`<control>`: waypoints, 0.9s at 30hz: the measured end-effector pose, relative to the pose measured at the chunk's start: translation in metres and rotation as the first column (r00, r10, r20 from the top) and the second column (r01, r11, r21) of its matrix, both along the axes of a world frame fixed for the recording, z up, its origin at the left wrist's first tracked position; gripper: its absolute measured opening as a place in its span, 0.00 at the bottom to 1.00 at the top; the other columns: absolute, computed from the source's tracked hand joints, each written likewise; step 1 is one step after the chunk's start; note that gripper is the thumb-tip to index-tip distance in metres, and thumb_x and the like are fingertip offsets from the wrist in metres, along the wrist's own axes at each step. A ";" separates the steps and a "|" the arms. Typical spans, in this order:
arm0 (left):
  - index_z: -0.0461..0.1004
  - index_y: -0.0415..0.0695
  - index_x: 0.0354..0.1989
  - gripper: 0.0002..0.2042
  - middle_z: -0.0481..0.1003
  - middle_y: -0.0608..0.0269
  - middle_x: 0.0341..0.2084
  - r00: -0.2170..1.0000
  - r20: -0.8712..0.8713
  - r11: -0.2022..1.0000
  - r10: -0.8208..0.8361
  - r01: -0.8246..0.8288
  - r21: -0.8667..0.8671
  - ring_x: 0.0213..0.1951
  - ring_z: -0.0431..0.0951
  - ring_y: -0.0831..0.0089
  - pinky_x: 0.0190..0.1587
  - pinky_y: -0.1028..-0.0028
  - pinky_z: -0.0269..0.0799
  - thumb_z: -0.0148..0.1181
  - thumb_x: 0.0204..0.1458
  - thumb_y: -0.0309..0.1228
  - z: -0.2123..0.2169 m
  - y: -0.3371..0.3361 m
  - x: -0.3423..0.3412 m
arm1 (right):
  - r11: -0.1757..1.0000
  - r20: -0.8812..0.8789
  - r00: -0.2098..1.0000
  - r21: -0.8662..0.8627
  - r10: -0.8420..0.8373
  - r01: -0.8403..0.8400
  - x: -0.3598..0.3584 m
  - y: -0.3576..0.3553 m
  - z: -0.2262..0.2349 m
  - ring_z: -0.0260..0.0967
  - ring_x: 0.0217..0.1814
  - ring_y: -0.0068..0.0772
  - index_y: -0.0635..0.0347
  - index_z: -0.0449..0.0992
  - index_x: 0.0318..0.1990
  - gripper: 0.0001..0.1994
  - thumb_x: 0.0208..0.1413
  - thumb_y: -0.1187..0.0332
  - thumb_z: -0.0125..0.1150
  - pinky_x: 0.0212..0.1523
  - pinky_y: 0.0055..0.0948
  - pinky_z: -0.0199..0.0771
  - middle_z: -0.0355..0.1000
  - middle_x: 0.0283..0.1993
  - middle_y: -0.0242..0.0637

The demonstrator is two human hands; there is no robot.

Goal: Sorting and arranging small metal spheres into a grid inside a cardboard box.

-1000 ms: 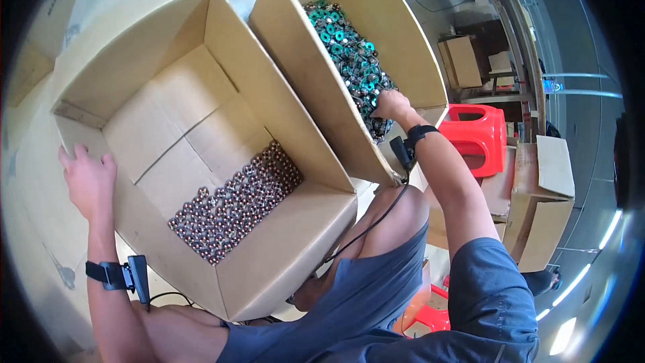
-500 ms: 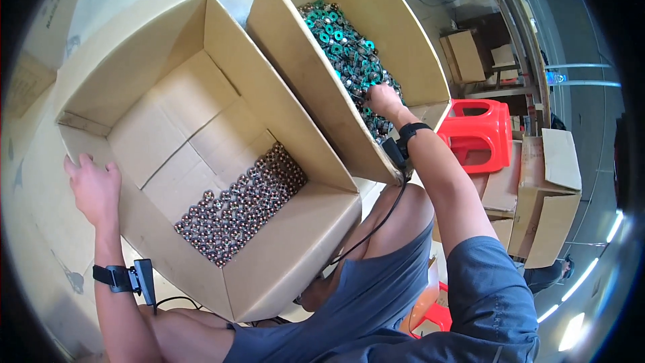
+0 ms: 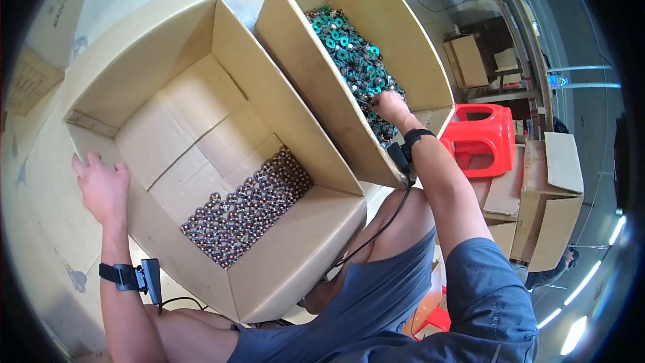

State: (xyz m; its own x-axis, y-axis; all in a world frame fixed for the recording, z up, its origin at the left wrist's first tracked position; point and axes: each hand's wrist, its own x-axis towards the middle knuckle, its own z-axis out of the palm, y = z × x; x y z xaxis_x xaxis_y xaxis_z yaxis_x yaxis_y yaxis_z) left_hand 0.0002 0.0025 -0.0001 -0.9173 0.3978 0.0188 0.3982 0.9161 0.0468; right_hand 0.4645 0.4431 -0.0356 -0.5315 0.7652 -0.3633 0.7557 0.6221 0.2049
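A large open cardboard box (image 3: 158, 218) stands tilted before me. Shiny brown metallic balls (image 3: 245, 218) cover its near right corner. Over its left wall hooks my left hand (image 3: 104, 188), the fingers curled at the rim. A second cardboard box (image 3: 316, 84) adjoins it on the right, holding a heap of small dark metal parts with teal rings (image 3: 356, 60). My right hand (image 3: 392, 106) reaches into that heap with bent, closed fingers. Whatever lies between those fingertips is hidden.
A red plastic stool (image 3: 480, 141) stands right of the second box, near stacked cardboard boxes (image 3: 547, 202). Both my wrists carry strapped devices with cables, one cable (image 3: 376, 232) crossing my knee. Another carton (image 3: 44, 54) sits at far left. Someone is partly visible at far right.
The view has shifted slightly, so both boxes appear a little farther right and lower. My left hand stays at the box rim and my right hand stays in the heap.
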 end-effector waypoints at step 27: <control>0.73 0.36 0.45 0.20 0.63 0.45 0.56 0.999 0.054 1.000 0.009 -0.009 -0.002 0.47 0.75 0.46 0.46 0.53 0.76 0.61 0.45 0.34 0.004 0.006 0.006 | 0.679 -0.456 0.756 -0.361 0.469 -0.639 -0.235 -0.185 0.092 0.74 0.26 0.40 0.59 0.80 0.32 0.09 0.51 0.64 0.63 0.31 0.36 0.74 0.76 0.26 0.43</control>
State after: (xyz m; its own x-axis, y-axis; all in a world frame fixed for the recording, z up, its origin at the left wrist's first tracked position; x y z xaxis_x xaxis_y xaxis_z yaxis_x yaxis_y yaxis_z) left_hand 0.0062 0.0087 0.0036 -0.9205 0.3895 -0.0311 0.3869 0.9197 0.0664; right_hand 0.2295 0.2580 0.0559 -0.9419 0.0651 -0.3296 0.2027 0.8925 -0.4029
